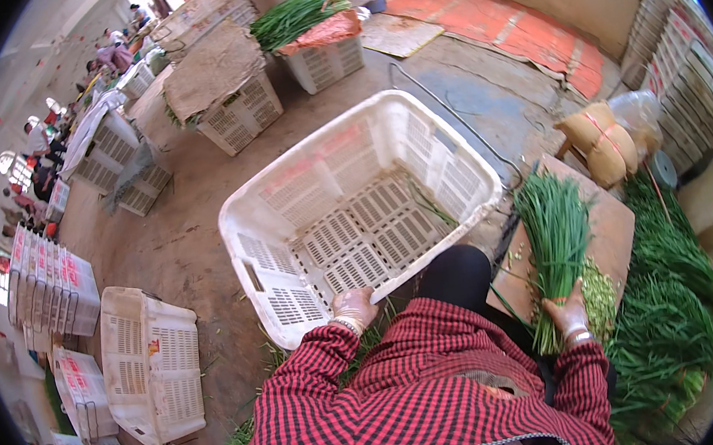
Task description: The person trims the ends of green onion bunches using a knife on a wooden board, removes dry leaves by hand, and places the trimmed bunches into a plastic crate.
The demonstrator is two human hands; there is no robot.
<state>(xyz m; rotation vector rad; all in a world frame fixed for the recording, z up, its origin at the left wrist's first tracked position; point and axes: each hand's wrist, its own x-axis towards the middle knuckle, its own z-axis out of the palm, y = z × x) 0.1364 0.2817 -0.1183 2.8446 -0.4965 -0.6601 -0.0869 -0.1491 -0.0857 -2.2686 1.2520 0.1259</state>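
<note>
My left hand [355,309], in a thin clear glove, grips the near rim of a large white plastic crate [251,197]. A few loose green stalks [432,205] lie on the crate's slatted floor. On the right, my right hand [568,311] is closed around the lower end of a bundle of long green chives [553,229]. That bundle rests on a brown board [611,224], with chopped pale green bits [597,296] beside my fingers. More bundles of green stalks [668,315] lie heaped to the right of the board.
Other white crates [151,364] stand at the left, some stacked. Beyond are a covered crate [243,114] and one topped with greens [328,64]. A metal hook rod [456,116] lies by the big crate's far side. A tied tan sack [600,141] sits past the board. People are far off at upper left.
</note>
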